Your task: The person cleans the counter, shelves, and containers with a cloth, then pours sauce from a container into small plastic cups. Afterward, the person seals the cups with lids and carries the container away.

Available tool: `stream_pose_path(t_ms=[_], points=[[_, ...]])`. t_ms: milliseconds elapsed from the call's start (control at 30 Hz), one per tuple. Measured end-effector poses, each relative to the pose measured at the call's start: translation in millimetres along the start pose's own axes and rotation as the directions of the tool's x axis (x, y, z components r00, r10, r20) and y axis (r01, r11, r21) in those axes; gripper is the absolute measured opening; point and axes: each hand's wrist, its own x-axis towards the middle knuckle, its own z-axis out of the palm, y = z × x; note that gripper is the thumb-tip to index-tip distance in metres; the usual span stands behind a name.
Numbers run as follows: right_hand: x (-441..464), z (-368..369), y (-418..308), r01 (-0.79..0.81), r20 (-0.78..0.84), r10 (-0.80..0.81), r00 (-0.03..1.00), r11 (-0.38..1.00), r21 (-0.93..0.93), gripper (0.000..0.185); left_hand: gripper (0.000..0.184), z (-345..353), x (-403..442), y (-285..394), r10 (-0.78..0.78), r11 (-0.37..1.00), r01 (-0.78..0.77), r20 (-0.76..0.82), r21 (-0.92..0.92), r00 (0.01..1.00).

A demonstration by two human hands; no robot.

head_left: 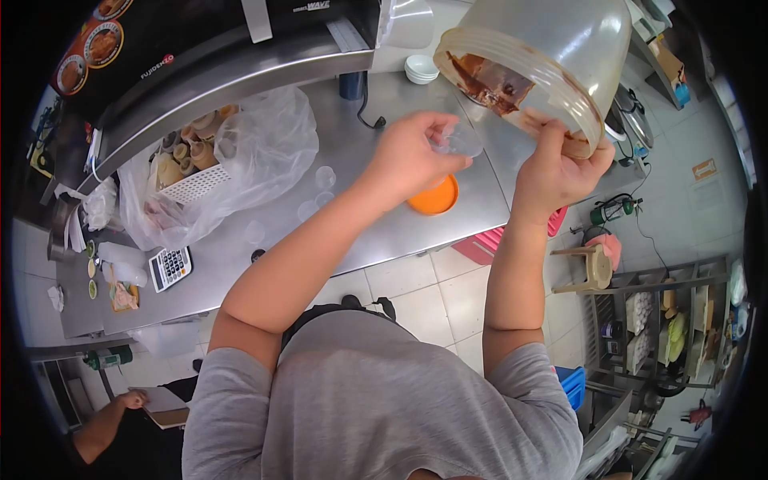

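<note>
My right hand (560, 172) grips the rim of a large, cloudy plastic jar (552, 40), which is tipped with its mouth toward me. Dark brown sauce (500, 84) clings to the inside wall near the opening. Between the curled fingers of my left hand (412, 156) is a small clear plastic cup (462, 142), held below and left of the jar's mouth. Beneath that hand, an orange lid (436, 197) lies on the steel counter (376, 232). Several small clear discs (325, 178) are scattered left of my forearm.
A plastic bag (276, 132) surrounds a white basket (192, 186) of bottles. A calculator (171, 268) lies at the left, and white bowls (422, 69) stand at the back. A stool (588, 268) and shelves (664, 320) are on the right. Another person's hand (134, 398) holds a clipboard-like board at lower left.
</note>
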Motion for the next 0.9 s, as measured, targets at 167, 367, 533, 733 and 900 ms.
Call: stream_pose_path(t_ms=[167,367,533,733,900], points=[[6,-1,-4,0.079,0.126,-0.069,0.99,0.994,-0.082,0.029,0.052,-1,1,-2,0.027,1.0,-0.027,-0.021,-0.007,0.999],[9,7,-8,0.223,0.168,-0.203,0.965,0.969,-0.106,0.031,0.053,-5,-1,0,0.014,0.997,-0.016,-0.021,-0.073,1.0],[11,12,-8,0.306,0.134,-0.294,0.946,0.949,-0.078,0.029,0.052,-10,-5,6,-0.014,0.994,0.012,-0.02,-0.104,1.0],[9,17,-16,0.316,0.097,-0.308,0.946,0.945,-0.082,0.029,0.054,-12,-8,2,0.023,0.998,-0.024,-0.025,-0.066,0.999],[4,17,-28,0.151,0.104,-0.138,0.985,0.979,-0.136,0.034,0.054,-13,-14,4,0.037,0.998,-0.039,-0.044,-0.053,0.998]])
